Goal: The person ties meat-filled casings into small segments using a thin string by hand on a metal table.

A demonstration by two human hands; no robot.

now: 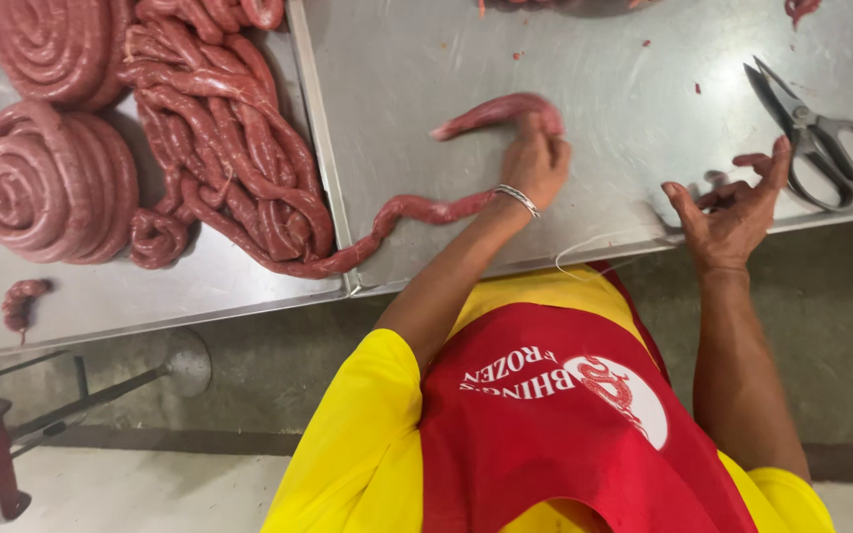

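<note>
Two tight sausage coils, one (46, 44) above the other (51, 183), sit just left of the big tangled pile (224, 148) of loose reddish sausage. Everything here is on a steel surface (130, 286). There's also a little stray piece (24, 299) lying by itself, below and to the left of the pile. One long sausage rope (417, 209) runs out of the pile's lower right side and crosses the seam onto the next steel surface (426, 59). It then curls up and over, ending in a pointed tip up and to the right of the pile. The left hand (535, 163) is well right of the pile with a silver bracelet (517, 199) on the wrist. It's closed down on that rope right at the bend, fingers pinched around it. Further right of the pile, the right hand (733, 212) is hanging over the surface edge. It's open, with the fingers spread and a bit curled. A thin pale thread (584, 252) trails along the edge near it, but I honestly can't tell if the fingers have hold of it. Farthest from the pile, just past the right hand's fingertips, a pair of grey-handled scissors (821, 143) lies flat with the blades partly open.
</note>
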